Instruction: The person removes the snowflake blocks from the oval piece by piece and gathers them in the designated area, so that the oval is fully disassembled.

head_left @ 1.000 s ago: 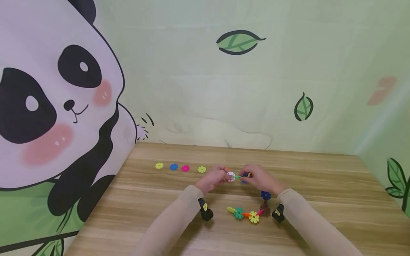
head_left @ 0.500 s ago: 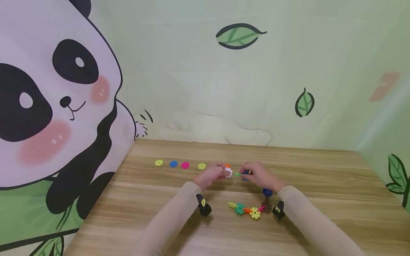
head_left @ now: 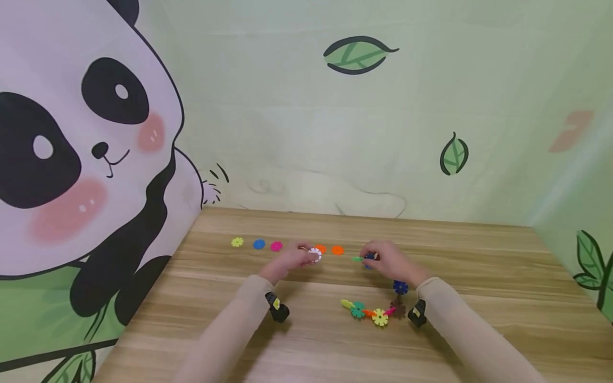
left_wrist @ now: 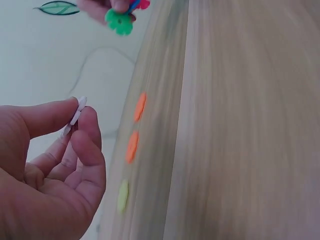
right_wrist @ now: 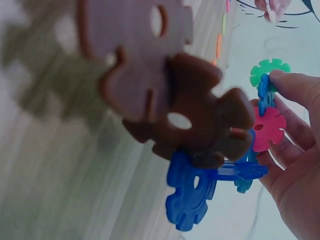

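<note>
My left hand (head_left: 292,259) pinches a white notched snowflake disc (head_left: 315,255) between thumb and fingers; the left wrist view shows it edge-on. My right hand (head_left: 391,262) holds a chain of interlocked snowflake discs by its upper end, thumb on a blue disc (right_wrist: 265,95). A green disc (right_wrist: 267,69) sticks out of that end towards the left hand, apart from the white one. Below it a pink disc (right_wrist: 268,129) lies against the fingers. The chain curves down past a dark blue disc (head_left: 400,287) and brown discs to a yellow-green end disc (head_left: 347,304).
Loose discs lie in a row along the back of the wooden table (head_left: 215,298): yellow (head_left: 237,242), blue (head_left: 259,244), pink (head_left: 276,246), and two orange ones, the right one (head_left: 337,250) in full view. Another yellow disc (left_wrist: 123,196) is hidden behind my left hand in the head view.
The white disc was at the green disc a second ago. My left hand has drawn it away to the left, uncovering the orange discs. My right hand has stayed nearly in place.
</note>
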The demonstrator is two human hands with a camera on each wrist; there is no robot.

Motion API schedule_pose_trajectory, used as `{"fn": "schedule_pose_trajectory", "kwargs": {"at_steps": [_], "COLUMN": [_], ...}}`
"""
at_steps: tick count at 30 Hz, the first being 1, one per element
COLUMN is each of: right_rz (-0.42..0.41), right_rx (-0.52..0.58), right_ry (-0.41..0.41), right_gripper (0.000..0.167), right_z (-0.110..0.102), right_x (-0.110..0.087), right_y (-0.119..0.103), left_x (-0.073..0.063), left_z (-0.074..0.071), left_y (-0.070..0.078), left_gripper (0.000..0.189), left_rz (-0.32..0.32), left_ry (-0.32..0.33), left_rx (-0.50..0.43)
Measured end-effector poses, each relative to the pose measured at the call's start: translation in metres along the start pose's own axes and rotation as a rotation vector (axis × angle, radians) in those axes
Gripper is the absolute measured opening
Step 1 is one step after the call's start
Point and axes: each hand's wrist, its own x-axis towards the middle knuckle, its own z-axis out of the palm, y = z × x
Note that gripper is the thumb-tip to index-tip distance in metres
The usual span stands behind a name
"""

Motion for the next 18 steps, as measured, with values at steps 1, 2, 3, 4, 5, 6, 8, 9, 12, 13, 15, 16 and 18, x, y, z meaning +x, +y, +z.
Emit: {"fn": "schedule_pose_trajectory", "kwargs": {"at_steps": [1,2,3,4,5,6,8,9,12,13,15,16,18], "right_rz": [-0.001,-0.002,-0.005,-0.004,-0.003,0.0,0.006,0.013,0.035,0.037,0.047,0.047,0.044], "right_rx": [0.003,0.006,0.007,0.004,0.003,0.002,0.001,0.0,0.006,0.008,0.011,0.01,0.006], "right_ry": [0.0,0.0,0.001,0.002,0.003,0.004,0.005,0.003,-0.003,-0.004,-0.004,-0.001,0.006], "right_gripper": [0.005,0.005,0.005,0.005,0.005,0.005,0.006,0.006,0.006,0.007,0.007,0.007,0.006], "right_z": [0.0,-0.001,-0.001,-0.001,-0.001,-0.002,-0.002,-0.002,-0.001,-0.001,-0.001,-0.001,-0.001], "right_x": [0.0,0.0,0.001,0.001,0.001,0.0,-0.001,-0.001,-0.003,-0.003,-0.003,-0.003,-0.002], "right_y": [0.0,0.0,0.0,0.0,0.0,0.0,0.0,0.001,0.001,0.0,-0.001,-0.001,-0.002], "left_x": [-0.002,-0.003,-0.004,-0.006,-0.007,-0.009,-0.013,-0.015,-0.021,-0.022,-0.026,-0.028,-0.031], "left_z": [-0.005,-0.01,-0.015,-0.02,-0.025,-0.03,-0.041,-0.046,-0.062,-0.067,-0.077,-0.082,-0.091], "left_y": [-0.002,-0.005,-0.008,-0.01,-0.012,-0.014,-0.019,-0.021,-0.027,-0.029,-0.032,-0.033,-0.035], "left_gripper": [0.028,0.028,0.03,0.03,0.031,0.033,0.037,0.038,0.043,0.044,0.046,0.046,0.047], "left_rz": [0.004,0.006,0.008,0.006,0.007,0.007,0.005,0.004,0.003,0.001,0.004,0.01,0.019], "left_ry": [0.017,0.034,0.05,0.062,0.075,0.082,0.093,0.097,0.11,0.123,0.14,0.15,0.165], "left_rx": [-0.007,-0.017,-0.026,-0.042,-0.053,-0.066,-0.08,-0.083,-0.095,-0.096,-0.083,-0.077,-0.059]}}
